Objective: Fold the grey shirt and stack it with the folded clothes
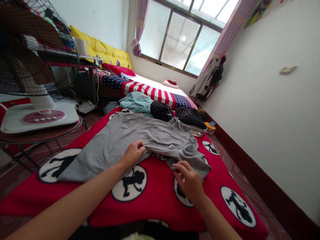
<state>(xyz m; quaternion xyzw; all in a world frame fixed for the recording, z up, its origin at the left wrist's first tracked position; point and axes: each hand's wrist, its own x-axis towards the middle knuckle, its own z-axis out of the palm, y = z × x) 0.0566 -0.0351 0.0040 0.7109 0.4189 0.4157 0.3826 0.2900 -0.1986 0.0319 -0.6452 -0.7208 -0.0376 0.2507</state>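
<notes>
A grey long-sleeved top (152,130) lies spread and wrinkled across the red blanket (160,193), which carries white circles with black figures. My left hand (135,152) is closed in a pinch on the top's near edge, around its middle. Over the sleeve (192,156) on the right hovers my right hand (188,180), its fingers loosely curved and the thumb apart from them. Its fingertips come close to the sleeve's end; whether they touch the cloth is hard to see.
Behind the top lie a light-blue garment (136,101) and dark clothes (162,110) in a heap. A fan (40,113) stands on a round stool at left. Farther back is a bed with a striped, starred cover (150,91). A white wall (270,110) rises at right.
</notes>
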